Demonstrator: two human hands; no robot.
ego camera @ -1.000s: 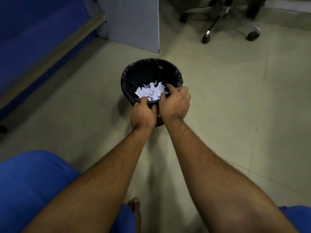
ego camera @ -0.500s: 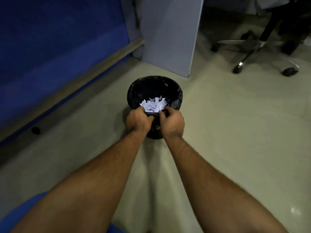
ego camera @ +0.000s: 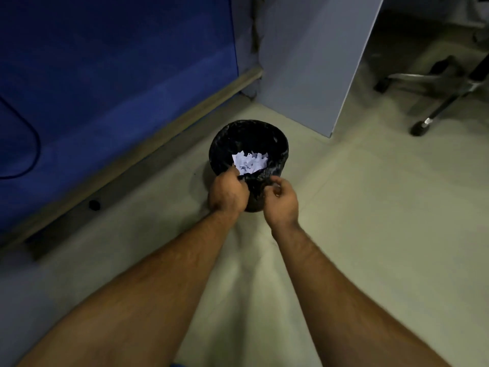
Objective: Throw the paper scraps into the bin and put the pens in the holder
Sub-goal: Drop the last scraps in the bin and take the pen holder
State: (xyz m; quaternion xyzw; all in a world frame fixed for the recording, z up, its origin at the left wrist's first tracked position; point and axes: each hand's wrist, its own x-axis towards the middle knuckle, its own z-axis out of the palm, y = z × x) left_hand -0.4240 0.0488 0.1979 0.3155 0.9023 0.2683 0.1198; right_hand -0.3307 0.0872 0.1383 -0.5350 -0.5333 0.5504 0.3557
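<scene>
A black bin [ego camera: 248, 136] lined with a black bag stands on the pale floor. White paper scraps [ego camera: 250, 162] lie piled inside it. My left hand [ego camera: 227, 193] grips the bin's near rim, fingers over the bag's edge. My right hand [ego camera: 281, 202] hovers just right of the rim with loosely curled fingers and nothing in it. No pens or holder are in view.
A blue partition [ego camera: 119, 75] with a wooden base rail runs along the left, with a dark cable [ego camera: 34, 152] on it. A grey panel [ego camera: 312, 62] stands behind the bin. An office chair base [ego camera: 434, 102] sits at the upper right. A small black object [ego camera: 94, 205] lies by the rail.
My view has risen and pulled back from the bin. The right hand, earlier on the rim beside the left, has come off it and drawn back slightly.
</scene>
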